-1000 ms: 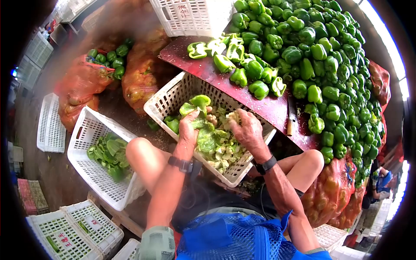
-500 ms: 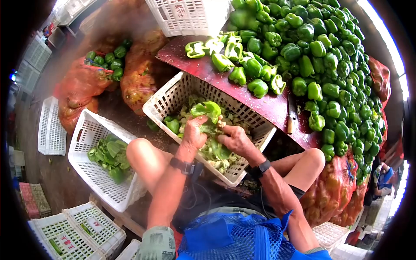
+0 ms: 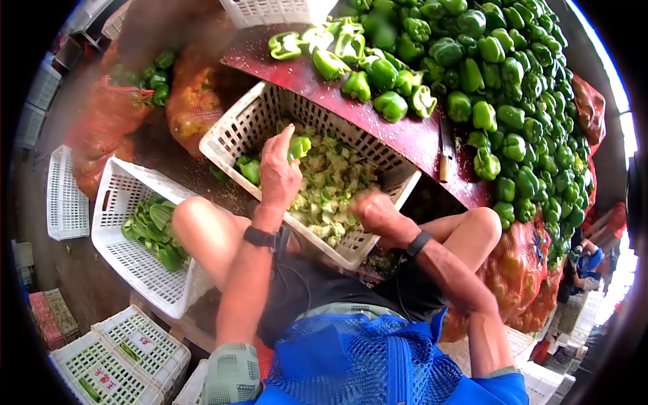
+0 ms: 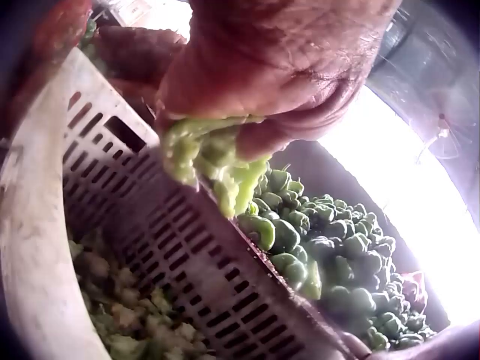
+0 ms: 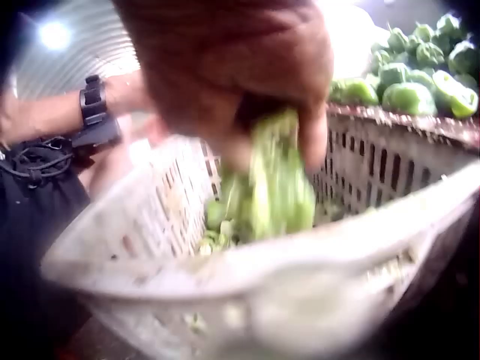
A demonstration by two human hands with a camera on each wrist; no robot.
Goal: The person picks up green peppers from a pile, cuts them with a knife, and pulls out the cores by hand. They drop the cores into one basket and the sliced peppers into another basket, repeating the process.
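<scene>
Over the left part of a white slatted crate (image 3: 233,120), my left hand (image 3: 279,174) pinches a green bell pepper piece (image 4: 225,161) between thumb and fingers. The piece shows its pale inner side in the left wrist view. My right hand (image 3: 381,214) is above the crate's right front side, blurred in the head view. In the right wrist view its fingers grip a long strip of green pepper (image 5: 274,184), also blurred. Pale cores and seedy scraps (image 3: 331,179) cover the crate's bottom. A green pepper (image 3: 250,169) lies at its left end.
A red board (image 3: 405,138) behind the crate carries halved peppers (image 3: 331,64) and a knife (image 3: 445,152). A large heap of whole peppers (image 3: 513,121) rises at right. To the left stands a white crate (image 3: 145,270) with cut pepper pieces (image 3: 158,233). Mesh sacks (image 3: 192,111) stand farther back.
My hands were together over the crate, working on the pepper. Now they are apart, the left farther forward and the right farther back. The head view has shifted a little.
</scene>
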